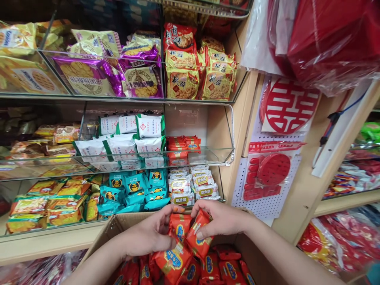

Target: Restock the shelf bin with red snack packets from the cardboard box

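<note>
Over an opened cardboard box [103, 233], both hands are gripping red snack packets with blue-and-yellow labels. My left hand [156, 233] is closed around a red packet [175, 259]; another red one stands upright against its fingers. Between the thumb and fingers of my right hand [221, 219] is a tilted red packet [198, 241], touching those at the left hand. More red packets [230, 271] fill the box below. A small stack of similar red packets [178, 152] sits on the middle glass shelf, in the right compartment.
Glass-fronted shelves hold white-green packets [121, 146], teal packets [136, 186], white-and-gold packets [204, 184] and yellow-red biscuit packs [184, 81]. A clear shelf lip [204, 157] fronts the middle level. To the right, red paper decorations [292, 107] hang on a pegboard.
</note>
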Tool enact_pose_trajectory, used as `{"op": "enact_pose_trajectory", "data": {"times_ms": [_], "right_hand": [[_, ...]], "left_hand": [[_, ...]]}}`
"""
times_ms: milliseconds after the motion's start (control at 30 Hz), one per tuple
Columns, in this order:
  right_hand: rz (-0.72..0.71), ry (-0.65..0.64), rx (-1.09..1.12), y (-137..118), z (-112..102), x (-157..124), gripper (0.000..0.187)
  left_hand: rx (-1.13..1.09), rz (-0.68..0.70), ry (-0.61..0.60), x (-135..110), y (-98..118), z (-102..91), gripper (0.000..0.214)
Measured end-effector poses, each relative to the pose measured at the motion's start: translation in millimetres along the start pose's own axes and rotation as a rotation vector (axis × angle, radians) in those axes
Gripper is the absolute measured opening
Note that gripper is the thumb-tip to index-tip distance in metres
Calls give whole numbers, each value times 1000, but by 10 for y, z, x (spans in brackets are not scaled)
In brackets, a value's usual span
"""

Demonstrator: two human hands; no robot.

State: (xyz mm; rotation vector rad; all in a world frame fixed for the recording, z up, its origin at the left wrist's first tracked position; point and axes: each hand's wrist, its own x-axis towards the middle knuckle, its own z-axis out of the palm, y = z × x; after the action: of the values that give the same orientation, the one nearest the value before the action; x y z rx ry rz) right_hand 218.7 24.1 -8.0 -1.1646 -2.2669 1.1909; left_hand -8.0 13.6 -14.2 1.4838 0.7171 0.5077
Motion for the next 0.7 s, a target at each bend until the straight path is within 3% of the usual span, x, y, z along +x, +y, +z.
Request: {"op": "enact_pose_trajectory", "data": {"times_ms": [200, 333, 500, 700], "right_hand": [[-30, 87, 80, 43, 23, 12, 41], [-2, 72, 138, -10, 44, 20, 35], [63, 141, 233, -97, 102, 41, 32], [-5, 266, 308, -99, 125, 50, 33]], "left_hand": [[50, -5, -46, 33, -103, 12, 49], [330, -94, -50, 20, -220, 44, 52], [676, -211, -40, -12, -341, 160, 55], [620, -268, -1, 34, -423, 188, 45]]}}
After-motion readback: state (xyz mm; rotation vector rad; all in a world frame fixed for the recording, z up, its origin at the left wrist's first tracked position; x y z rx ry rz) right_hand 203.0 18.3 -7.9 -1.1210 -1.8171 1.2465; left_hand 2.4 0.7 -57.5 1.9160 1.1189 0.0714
